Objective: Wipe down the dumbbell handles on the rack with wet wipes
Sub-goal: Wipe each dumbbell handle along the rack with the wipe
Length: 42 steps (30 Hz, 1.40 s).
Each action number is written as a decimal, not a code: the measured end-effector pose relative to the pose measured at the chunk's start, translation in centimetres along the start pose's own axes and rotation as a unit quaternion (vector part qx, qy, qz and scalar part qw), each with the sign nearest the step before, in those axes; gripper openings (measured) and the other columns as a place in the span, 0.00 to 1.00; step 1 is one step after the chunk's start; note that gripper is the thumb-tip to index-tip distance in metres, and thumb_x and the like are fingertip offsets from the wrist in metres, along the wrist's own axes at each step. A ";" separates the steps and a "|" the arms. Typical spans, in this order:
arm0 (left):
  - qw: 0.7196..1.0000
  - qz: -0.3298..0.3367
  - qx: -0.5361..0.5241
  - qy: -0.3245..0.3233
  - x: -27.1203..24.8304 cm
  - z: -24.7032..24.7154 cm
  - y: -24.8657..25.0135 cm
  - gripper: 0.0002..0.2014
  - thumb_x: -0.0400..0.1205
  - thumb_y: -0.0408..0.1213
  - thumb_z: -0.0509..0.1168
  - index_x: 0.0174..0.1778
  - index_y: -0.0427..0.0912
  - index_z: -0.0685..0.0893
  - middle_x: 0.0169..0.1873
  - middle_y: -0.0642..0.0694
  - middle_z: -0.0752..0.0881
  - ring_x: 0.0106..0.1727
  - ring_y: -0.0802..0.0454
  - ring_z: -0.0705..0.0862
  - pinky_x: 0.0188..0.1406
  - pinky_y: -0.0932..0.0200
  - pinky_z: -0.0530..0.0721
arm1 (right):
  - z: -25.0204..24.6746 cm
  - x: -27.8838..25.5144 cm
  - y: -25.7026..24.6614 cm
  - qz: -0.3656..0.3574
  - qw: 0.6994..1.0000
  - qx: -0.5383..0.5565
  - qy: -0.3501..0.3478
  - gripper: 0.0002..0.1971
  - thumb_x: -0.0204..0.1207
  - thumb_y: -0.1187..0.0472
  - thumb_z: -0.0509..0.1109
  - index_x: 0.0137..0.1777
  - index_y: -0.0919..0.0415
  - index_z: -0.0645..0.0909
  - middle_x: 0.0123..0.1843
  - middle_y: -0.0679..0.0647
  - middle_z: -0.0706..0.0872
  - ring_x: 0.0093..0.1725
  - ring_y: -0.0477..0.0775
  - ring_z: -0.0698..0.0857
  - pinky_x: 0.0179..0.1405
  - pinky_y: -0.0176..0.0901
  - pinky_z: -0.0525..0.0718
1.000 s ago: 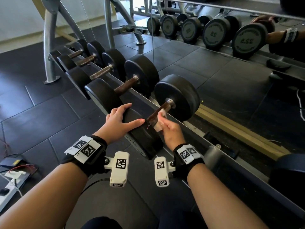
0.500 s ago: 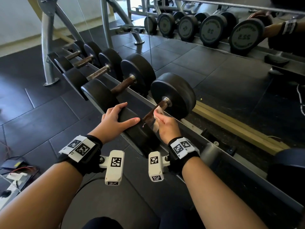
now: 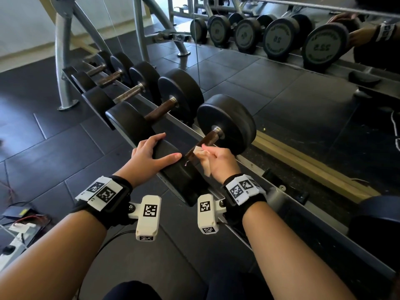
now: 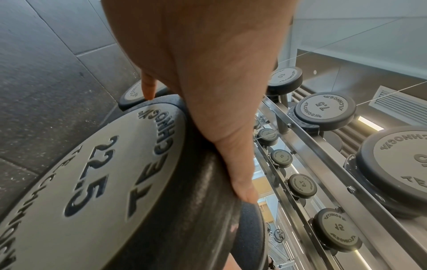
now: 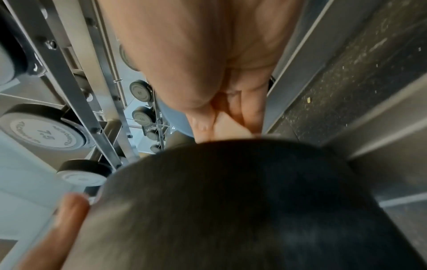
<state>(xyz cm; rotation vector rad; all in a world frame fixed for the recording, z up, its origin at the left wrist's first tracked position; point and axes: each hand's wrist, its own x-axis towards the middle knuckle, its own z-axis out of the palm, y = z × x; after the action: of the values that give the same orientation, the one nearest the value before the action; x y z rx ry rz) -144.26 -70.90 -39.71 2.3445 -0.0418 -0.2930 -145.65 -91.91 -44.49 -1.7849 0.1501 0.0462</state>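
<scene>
The handle (image 3: 204, 142) of the nearest dumbbell lies on the lower rack rail (image 3: 255, 167), a brown, rough-looking bar whose long axis runs from the near head (image 3: 184, 178) up and away to the right toward the far head (image 3: 227, 121). The wet wipe (image 3: 202, 155) sits against the near end of that bar, bunched in the right hand (image 3: 218, 162), whose fingers curl round it and pinch it to the metal; a tail of wipe hangs below the palm. From this grip the bare length of handle lies ahead and upward toward the far head, so the stroke to come would likely run along that axis, away from the body. The right hand is clearly the nearer one to the bar. The left hand (image 3: 151, 158) lies flat with straight fingers over the top of the near head, marked 22.5 in the left wrist view, apparently steadying it. Further dumbbells (image 3: 164, 109) line the rail to the left, their handles parallel to this one.
</scene>
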 end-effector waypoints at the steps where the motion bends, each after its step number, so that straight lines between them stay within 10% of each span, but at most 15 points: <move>1: 1.000 0.000 0.001 0.002 0.0 0.0 0.0 0.50 0.62 0.72 0.67 0.81 0.65 0.61 0.77 0.51 0.64 0.78 0.45 0.61 0.77 0.39 0.67 | 0.5 -0.1 0.2 -0.004 1.000 0.007 -0.015 0.15 0.84 0.54 0.66 0.66 0.54 0.85 0.62 0.51 0.86 0.63 0.48 0.82 0.53 0.28 0.73; 6: 1.000 -0.002 0.001 0.001 0.0 0.0 0.1 0.49 0.63 0.71 0.67 0.82 0.64 0.60 0.77 0.51 0.64 0.78 0.45 0.60 0.77 0.38 0.67 | 0.8 -0.3 0.8 -0.028 0.996 -0.005 -0.080 0.12 0.83 0.58 0.69 0.64 0.51 0.86 0.57 0.41 0.88 0.57 0.35 0.82 0.55 0.21 0.74; 14: 1.000 0.003 -0.009 0.000 0.1 0.0 -0.1 0.50 0.62 0.72 0.67 0.82 0.64 0.61 0.77 0.52 0.63 0.78 0.46 0.60 0.78 0.38 0.67 | -3.4 2.3 -2.4 -0.164 0.964 -0.154 0.142 0.17 0.87 0.60 0.58 0.68 0.51 0.85 0.59 0.54 0.89 0.57 0.52 0.85 0.58 0.46 0.86; 19: 1.000 0.005 -0.015 0.001 0.1 0.1 -0.2 0.49 0.63 0.71 0.68 0.81 0.65 0.61 0.77 0.52 0.63 0.78 0.46 0.60 0.77 0.38 0.67 | -3.8 3.7 -2.4 -0.263 0.912 -0.313 0.043 0.21 0.86 0.68 0.57 0.73 0.50 0.79 0.68 0.57 0.86 0.70 0.59 0.82 0.72 0.51 0.77; 24: 1.000 0.003 -0.018 0.000 0.0 0.1 -0.1 0.49 0.63 0.70 0.68 0.82 0.64 0.61 0.77 0.52 0.63 0.77 0.46 0.61 0.77 0.37 0.68 | -3.6 5.3 -1.2 -0.200 0.828 -0.508 -0.130 0.22 0.86 0.62 0.62 0.79 0.51 0.72 0.83 0.61 0.67 0.83 0.61 0.64 0.77 0.60 0.71; 30: 1.000 0.002 -0.016 0.006 0.0 0.1 -0.1 0.49 0.62 0.71 0.68 0.81 0.65 0.61 0.76 0.52 0.63 0.77 0.46 0.61 0.76 0.40 0.68 | -2.6 4.0 -1.0 -0.299 0.790 -0.517 -0.136 0.21 0.82 0.68 0.60 0.72 0.50 0.66 0.60 0.54 0.77 0.61 0.58 0.81 0.51 0.51 0.85; 35: 1.000 0.003 -0.012 0.011 0.1 0.2 -0.1 0.49 0.62 0.71 0.67 0.81 0.64 0.61 0.76 0.51 0.63 0.77 0.46 0.61 0.77 0.39 0.68 | -2.4 3.5 -0.8 -0.366 0.751 -0.514 -0.196 0.31 0.82 0.72 0.63 0.82 0.50 0.63 0.75 0.51 0.74 0.77 0.51 0.72 0.73 0.47 0.77; 42: 1.000 0.005 -0.013 0.012 0.1 0.2 -0.2 0.49 0.63 0.71 0.68 0.81 0.63 0.62 0.76 0.50 0.64 0.77 0.45 0.62 0.77 0.39 0.69 | -4.7 4.3 -1.6 -0.307 0.775 -0.536 -0.138 0.23 0.84 0.69 0.58 0.75 0.48 0.66 0.68 0.54 0.80 0.55 0.56 0.89 0.56 0.53 0.88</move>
<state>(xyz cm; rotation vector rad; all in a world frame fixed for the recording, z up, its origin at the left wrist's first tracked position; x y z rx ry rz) -144.23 -70.89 -40.00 2.3214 -0.0384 -0.2577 -141.40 -96.49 -42.40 -2.8500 -0.8514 -0.1023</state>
